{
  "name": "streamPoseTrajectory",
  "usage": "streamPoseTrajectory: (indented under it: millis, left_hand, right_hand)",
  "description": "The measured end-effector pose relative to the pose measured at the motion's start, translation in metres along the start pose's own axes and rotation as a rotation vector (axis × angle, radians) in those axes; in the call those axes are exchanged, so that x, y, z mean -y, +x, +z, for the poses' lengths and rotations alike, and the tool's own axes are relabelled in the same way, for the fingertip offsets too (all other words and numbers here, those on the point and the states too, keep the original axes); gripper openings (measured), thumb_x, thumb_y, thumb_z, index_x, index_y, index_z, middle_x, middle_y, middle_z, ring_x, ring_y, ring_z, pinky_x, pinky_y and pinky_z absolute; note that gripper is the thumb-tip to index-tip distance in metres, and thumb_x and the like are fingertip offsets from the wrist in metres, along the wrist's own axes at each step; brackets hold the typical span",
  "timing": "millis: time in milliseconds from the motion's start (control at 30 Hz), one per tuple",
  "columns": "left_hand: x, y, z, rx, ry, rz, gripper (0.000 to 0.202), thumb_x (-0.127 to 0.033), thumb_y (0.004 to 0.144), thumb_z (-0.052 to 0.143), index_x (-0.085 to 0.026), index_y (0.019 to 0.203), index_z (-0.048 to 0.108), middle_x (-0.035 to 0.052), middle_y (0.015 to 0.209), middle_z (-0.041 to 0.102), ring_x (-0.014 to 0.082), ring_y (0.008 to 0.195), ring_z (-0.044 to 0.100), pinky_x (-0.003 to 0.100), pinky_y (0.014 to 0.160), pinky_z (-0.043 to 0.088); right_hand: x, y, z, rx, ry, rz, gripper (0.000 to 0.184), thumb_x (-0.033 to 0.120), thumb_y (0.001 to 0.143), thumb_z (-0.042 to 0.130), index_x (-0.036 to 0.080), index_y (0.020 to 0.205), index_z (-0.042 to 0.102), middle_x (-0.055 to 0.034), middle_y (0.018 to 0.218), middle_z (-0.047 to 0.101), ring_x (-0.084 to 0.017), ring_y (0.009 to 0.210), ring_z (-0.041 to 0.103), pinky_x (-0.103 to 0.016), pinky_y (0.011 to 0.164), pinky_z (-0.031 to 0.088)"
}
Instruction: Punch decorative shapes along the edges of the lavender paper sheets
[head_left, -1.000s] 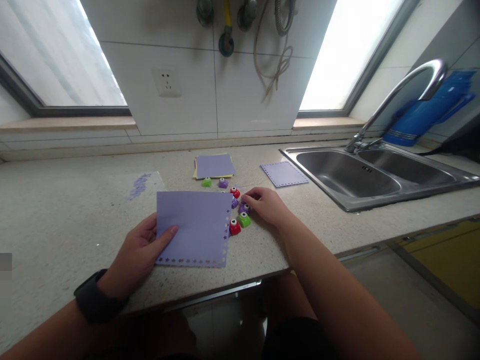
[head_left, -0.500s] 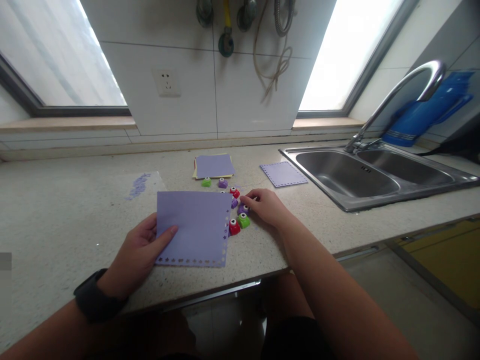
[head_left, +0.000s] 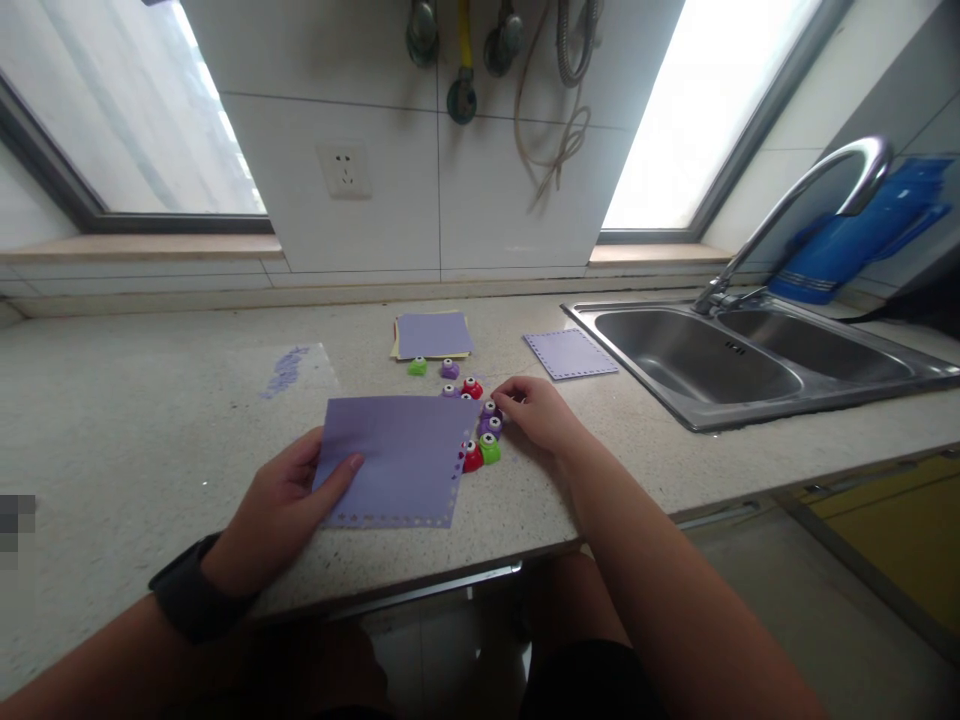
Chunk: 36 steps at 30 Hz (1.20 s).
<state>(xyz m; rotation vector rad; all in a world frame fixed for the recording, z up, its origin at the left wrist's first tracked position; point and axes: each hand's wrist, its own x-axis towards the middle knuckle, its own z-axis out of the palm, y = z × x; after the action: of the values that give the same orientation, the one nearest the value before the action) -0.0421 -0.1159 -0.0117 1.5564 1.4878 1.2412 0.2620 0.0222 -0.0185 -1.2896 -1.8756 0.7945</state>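
Note:
My left hand (head_left: 289, 495) pinches the left side of a purple sheet of paper (head_left: 397, 455), thumb on top. Small punched holes run along the sheet's bottom and right edges. Beyond its right edge, my right hand (head_left: 536, 412) has its fingertips closed at a purple craft punch (head_left: 489, 409); the far fingers are partly hidden. Close by stand another purple punch (head_left: 491, 428), a green punch (head_left: 490, 449) and red punches (head_left: 472, 458), (head_left: 472, 387). The sheet partly covers some of the punches.
Behind lies a stack of coloured paper (head_left: 433, 334), with a green punch (head_left: 418, 366) and a purple punch (head_left: 450, 369) before it. A hole-edged purple sheet (head_left: 570, 354) lies near the steel sink (head_left: 675, 410). Purple paper bits (head_left: 286, 371) lie at left.
The purple sheet has tilted flatter and dropped slightly. By my right fingertips, a purple punch has shifted a little to the right. The camera view has shifted slightly.

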Motion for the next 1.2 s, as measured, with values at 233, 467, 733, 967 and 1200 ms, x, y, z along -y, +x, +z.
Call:
streamPoseTrajectory:
  millis: [233, 467, 733, 967, 1200]
  left_hand:
    - [-0.011, -0.007, -0.012, -0.012, 0.449, 0.467, 0.026, -0.023, 0.092, 0.063, -0.029, 0.116, 0.072, 0.0019, 0.11, 0.08, 0.025, 0.095, 0.076, 0.036, 0.088, 0.06]
    - [-0.022, -0.007, -0.014, 0.097, 0.509, 0.858, 0.053, -0.008, 0.089, 0.063, -0.03, 0.137, 0.057, 0.007, 0.122, 0.077, 0.0234, 0.104, 0.075, 0.036, 0.085, 0.06]
    - [-0.027, -0.008, -0.017, 0.181, 0.65, 0.997, 0.062, -0.009, 0.089, 0.064, -0.029, 0.146, 0.049, 0.0099, 0.126, 0.075, 0.0247, 0.106, 0.074, 0.039, 0.083, 0.06]
    - [-0.025, -0.009, -0.017, 0.197, 0.708, 1.012, 0.054, -0.011, 0.092, 0.059, -0.028, 0.143, 0.052, 0.0098, 0.128, 0.074, 0.0255, 0.107, 0.073, 0.041, 0.082, 0.059]
    - [-0.024, -0.004, -0.014, 0.117, 0.658, 1.113, 0.036, -0.013, 0.095, 0.058, -0.018, 0.131, 0.06, 0.0126, 0.117, 0.078, 0.022, 0.098, 0.074, 0.035, 0.075, 0.06]
  right_hand:
    - [0.0, 0.002, -0.002, -0.031, 0.007, -0.006, 0.011, 0.028, 0.087, 0.068, 0.021, 0.085, 0.076, -0.0093, 0.09, 0.077, -0.024, 0.081, 0.068, -0.043, 0.081, 0.051]
    - [-0.001, 0.003, -0.003, -0.072, 0.008, -0.021, 0.013, 0.03, 0.085, 0.07, 0.021, 0.091, 0.078, -0.0094, 0.095, 0.078, -0.025, 0.087, 0.07, -0.044, 0.084, 0.052]
    - [-0.004, 0.004, -0.002, -0.095, -0.06, -0.026, 0.026, 0.04, 0.091, 0.062, 0.02, 0.088, 0.078, -0.0094, 0.087, 0.077, -0.026, 0.081, 0.068, -0.042, 0.078, 0.049]
    - [-0.004, 0.004, -0.002, -0.079, -0.081, -0.022, 0.019, 0.033, 0.087, 0.066, 0.02, 0.092, 0.079, -0.0096, 0.093, 0.079, -0.025, 0.082, 0.069, -0.042, 0.079, 0.05]
    - [-0.008, 0.005, -0.002, -0.089, -0.13, -0.025, 0.018, 0.029, 0.085, 0.069, 0.02, 0.097, 0.079, -0.0084, 0.094, 0.078, -0.024, 0.085, 0.069, -0.039, 0.079, 0.051]
